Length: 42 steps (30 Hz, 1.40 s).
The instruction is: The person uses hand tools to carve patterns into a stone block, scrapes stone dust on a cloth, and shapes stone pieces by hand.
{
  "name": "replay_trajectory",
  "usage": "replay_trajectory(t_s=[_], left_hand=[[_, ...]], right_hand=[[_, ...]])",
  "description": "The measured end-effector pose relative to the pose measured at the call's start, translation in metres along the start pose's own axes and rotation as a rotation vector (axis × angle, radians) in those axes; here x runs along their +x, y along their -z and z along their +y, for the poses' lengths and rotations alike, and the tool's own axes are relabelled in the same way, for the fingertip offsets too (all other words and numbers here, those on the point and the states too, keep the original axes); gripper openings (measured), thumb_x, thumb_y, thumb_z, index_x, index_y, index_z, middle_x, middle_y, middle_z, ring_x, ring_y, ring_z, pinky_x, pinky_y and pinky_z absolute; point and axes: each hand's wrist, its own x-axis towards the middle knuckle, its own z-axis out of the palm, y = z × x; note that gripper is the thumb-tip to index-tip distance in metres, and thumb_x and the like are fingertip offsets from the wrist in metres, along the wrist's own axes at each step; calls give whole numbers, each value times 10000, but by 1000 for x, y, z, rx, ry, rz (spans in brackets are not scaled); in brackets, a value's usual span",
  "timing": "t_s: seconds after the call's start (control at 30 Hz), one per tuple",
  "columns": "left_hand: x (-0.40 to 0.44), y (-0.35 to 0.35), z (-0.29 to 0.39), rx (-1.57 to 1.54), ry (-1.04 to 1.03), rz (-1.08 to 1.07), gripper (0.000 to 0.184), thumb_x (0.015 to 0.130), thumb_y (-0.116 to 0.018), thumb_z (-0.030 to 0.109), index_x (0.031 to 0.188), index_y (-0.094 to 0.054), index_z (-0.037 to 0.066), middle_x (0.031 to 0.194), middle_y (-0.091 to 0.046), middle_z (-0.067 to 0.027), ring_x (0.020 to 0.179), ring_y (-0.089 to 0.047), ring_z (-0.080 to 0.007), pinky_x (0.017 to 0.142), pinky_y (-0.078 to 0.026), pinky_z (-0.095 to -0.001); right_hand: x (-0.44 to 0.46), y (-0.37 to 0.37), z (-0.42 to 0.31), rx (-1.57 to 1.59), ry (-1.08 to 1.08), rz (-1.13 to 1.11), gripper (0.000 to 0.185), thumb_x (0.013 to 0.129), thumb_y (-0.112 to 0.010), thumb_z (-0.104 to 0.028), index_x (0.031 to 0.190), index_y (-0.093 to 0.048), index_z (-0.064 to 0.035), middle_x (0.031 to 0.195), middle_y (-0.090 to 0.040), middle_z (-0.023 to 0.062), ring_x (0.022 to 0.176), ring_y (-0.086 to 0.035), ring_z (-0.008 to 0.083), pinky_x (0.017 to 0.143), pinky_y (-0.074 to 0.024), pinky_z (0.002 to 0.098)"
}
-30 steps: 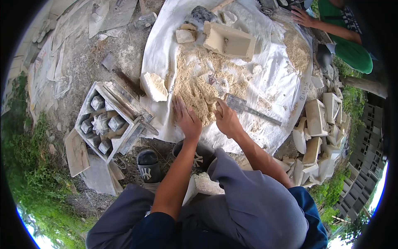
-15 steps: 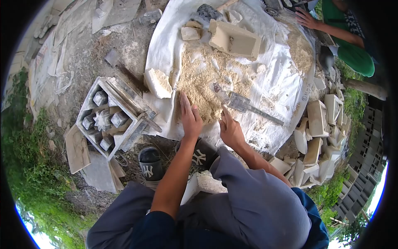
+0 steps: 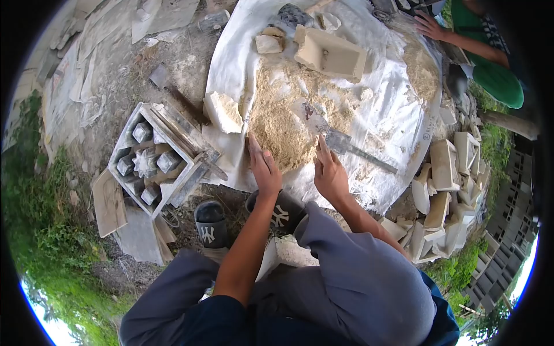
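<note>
A mound of pale, crumbly, sand-like material [image 3: 283, 138] lies on a white sheet [image 3: 395, 95]. At its left edge is my left hand [image 3: 265, 168], open, with fingers straight and the palm turned inward. My right hand [image 3: 330, 172] is stretched flat along the mound's right edge, also open. The two hands flank the material. A flat-bladed trowel-like tool [image 3: 339, 141] lies just beyond my right fingertips, its blade partly dusted and its handle pointing right. Above my left hand rests a broken pale block chunk [image 3: 224, 112].
A hollow box-shaped block [image 3: 334, 55] sits on the sheet's far side. To the left stands a framed mould [image 3: 151, 160] with several pegs. Pale hollow pieces [image 3: 443, 164] are piled at right. Upper right, another person's hand [image 3: 430, 27] shows.
My right hand has gone from a bent, pointing shape to flat, straight fingers, moving slightly right. The material between my hands looks more gathered. My left hand stays at the left edge.
</note>
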Motion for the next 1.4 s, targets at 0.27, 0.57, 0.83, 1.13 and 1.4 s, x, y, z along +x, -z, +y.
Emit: replay_trajectory(t_s=[0.27,0.57,0.83,1.13,1.4], left_hand=[[-3,-30,8,84,79,25,606,1075,-344,274,1528,-220,-108,1572,-258,-327,1472,-246,-464,1212,-207,-495],[7,-43,15,-152,65,-3,593,1084,-326,271,1536,-216,-97,1581,-267,-306,1482,-233,-455,1214,-198,-490],[15,-30,28,-472,57,-40,620,1100,-261,330,1566,-153,-64,1611,-262,-250,1499,-268,-342,1222,-199,-425],[38,37,55,-515,-29,-72,647,1101,-205,400,1558,-206,-58,1578,-334,-244,1475,-319,-324,1218,-206,-430],[69,154,30,-34,-152,-297,604,1092,-269,388,1531,-335,-22,1521,-423,-260,1446,-369,-395,1182,-281,-432]], right_hand=[[-16,-31,-27,269,-74,-115,621,941,-523,-46,1508,-288,49,1085,-653,316,924,-646,502,806,-532,508],[-5,-20,-17,437,-139,-219,489,1001,-493,-124,1459,-413,28,928,-673,255,731,-670,378,702,-546,454],[0,19,-32,921,-495,-470,537,1029,-521,-134,1536,-367,-42,702,-510,0,493,-466,88,423,-422,282],[-6,80,-71,773,-428,-504,524,1028,-527,-128,1528,-390,-51,729,-513,9,502,-473,77,413,-409,262],[20,83,-67,726,-454,-520,497,1041,-536,-213,1509,-433,-82,734,-519,-3,517,-469,66,418,-409,249]])
